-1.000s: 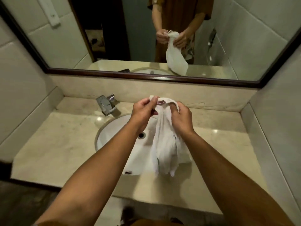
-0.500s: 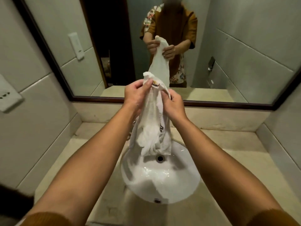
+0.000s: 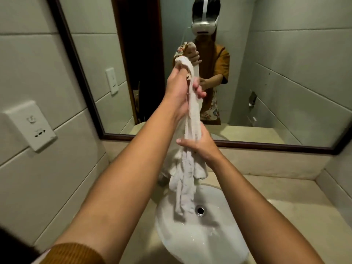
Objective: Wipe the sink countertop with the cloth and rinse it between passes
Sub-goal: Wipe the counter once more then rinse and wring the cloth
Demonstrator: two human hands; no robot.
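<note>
Cloth [image 3: 190, 168] now drawn out long and roped, hanging upright over the sink [image 3: 219, 242], lower end dangling just above the basin near the drain [image 3: 200, 210]. A second ago bunched at its top between both hands held close together; since then stretched, top raised high in front of the mirror [image 3: 285, 73], tail dropped toward the bowl. Left hand [image 3: 179, 92] clamped round the upper end, fingers curled about it. Right hand [image 3: 198, 143] lower down, wrapped round the middle of the cloth, apart from the left with a length of taut fabric between. Looks like a downward stripping squeeze to press water out, so likely the wring at the end of a rinse rather than a wiping pass. Basin wet and glinting below; no running water to be seen, and the tap hidden behind cloth and arms. Surface [image 3: 285, 206] around the sink untouched by the cloth at this instant; hard to say how much of it has been wiped. Next probably needs the right hand sliding further down to the tail, then a refold before going back to the surface. Risk: drips landing on the surface if the cloth swings off the bowl. Wall socket plate [image 3: 31, 126] at far left, well apart from all this.
</note>
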